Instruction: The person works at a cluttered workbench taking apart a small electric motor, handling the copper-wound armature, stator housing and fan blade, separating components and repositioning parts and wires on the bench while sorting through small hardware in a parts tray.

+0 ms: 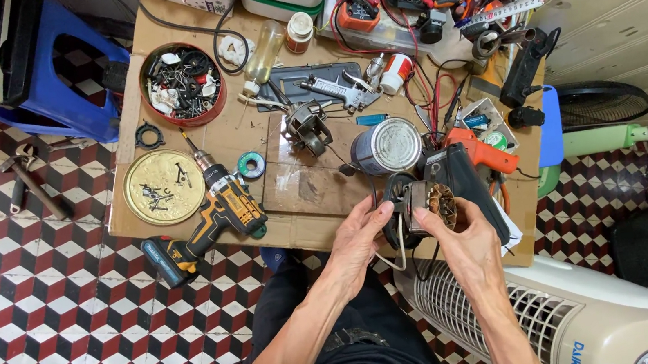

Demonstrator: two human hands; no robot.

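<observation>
Between both hands' fingers (383, 209), a small motor (428, 204).

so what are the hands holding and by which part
A small electric motor with copper windings: the left hand grips its left side, the right hand its right end.

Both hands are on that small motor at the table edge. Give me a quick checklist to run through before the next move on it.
1. Left hand on the motor: ok, fingers at its left side.
2. Right hand holding it: ok, wrapped under the copper windings.
3. Motor supported over the table: ok, near the front edge.
4. White wire free: cannot tell, it loops down between the hands.
5. Cordless drill within reach: ok, lying left of the hands.
6. Metal can clear of the motor: ok, just behind.
</observation>
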